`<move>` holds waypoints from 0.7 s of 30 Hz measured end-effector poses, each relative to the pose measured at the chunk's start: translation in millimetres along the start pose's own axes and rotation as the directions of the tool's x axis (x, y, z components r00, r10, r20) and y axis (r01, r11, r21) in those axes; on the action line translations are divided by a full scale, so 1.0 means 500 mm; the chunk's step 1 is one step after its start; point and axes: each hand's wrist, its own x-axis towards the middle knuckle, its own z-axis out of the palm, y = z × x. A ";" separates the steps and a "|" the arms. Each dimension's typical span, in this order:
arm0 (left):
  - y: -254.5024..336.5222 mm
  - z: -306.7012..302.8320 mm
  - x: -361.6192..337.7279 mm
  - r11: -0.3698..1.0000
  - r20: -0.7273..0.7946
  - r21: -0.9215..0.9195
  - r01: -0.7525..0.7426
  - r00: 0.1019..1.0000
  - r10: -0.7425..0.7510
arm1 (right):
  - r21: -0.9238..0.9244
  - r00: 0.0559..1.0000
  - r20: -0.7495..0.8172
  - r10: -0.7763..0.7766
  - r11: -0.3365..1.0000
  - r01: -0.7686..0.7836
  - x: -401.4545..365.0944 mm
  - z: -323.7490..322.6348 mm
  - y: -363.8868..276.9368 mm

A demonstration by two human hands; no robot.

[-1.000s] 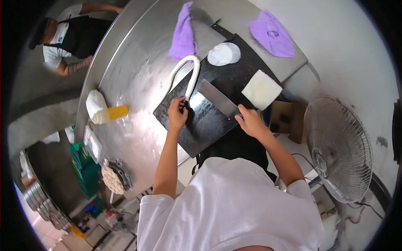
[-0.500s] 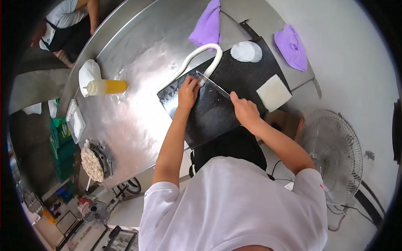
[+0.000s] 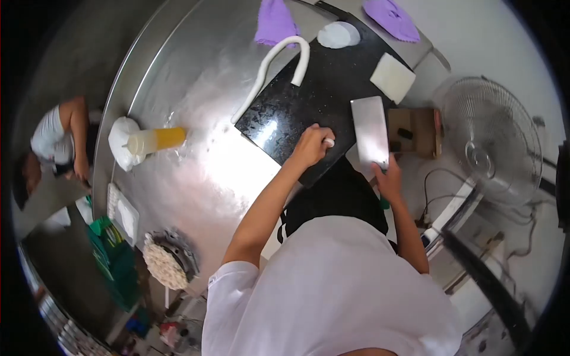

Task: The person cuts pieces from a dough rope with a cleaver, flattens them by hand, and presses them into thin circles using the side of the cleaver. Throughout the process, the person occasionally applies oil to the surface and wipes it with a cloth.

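Over the board point(image 3: 297, 110), left hand point(image 3: 309, 148) pinches a dough piece point(image 3: 328, 142); right hand point(image 3: 389, 181) grips the cleaver point(image 3: 369, 130).

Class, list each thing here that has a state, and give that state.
Left hand: closed on dough piece.
Right hand: gripping cleaver, blade face up.
Dough rope: bent into a hook.
Bottle: lying on its side.
Purple cloth: crumpled.

white short-sleeved shirt point(image 3: 332, 285), black apron point(image 3: 332, 199)
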 end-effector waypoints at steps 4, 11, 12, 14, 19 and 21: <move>0.021 0.018 0.083 0.894 0.443 0.435 -0.109 0.890 -0.107 | 0.155 0.925 -0.098 0.366 0.924 -0.349 -0.112 -0.020 -0.016; 0.095 0.042 0.154 0.691 0.476 0.722 -0.043 0.756 -0.450 | 0.358 0.878 -0.051 0.475 0.830 -0.428 -0.115 -0.021 0.008; 0.111 0.043 0.175 0.653 0.462 0.754 -0.071 0.764 -0.451 | 0.361 0.885 -0.062 0.461 0.837 -0.411 -0.088 -0.034 0.019; 0.096 0.062 0.165 0.618 0.461 0.777 -0.115 0.773 -0.435 | 0.072 0.961 -0.276 0.018 0.997 0.002 -0.047 -0.050 0.037; 0.133 0.100 0.212 0.711 0.369 0.666 0.225 0.729 -0.576 | 0.131 0.934 -0.344 -0.100 0.980 0.153 0.119 -0.168 -0.009; 0.121 0.150 0.201 0.820 -0.071 0.366 0.440 0.892 -0.447 | 0.423 0.969 -0.211 0.128 0.906 -0.028 0.183 -0.216 -0.056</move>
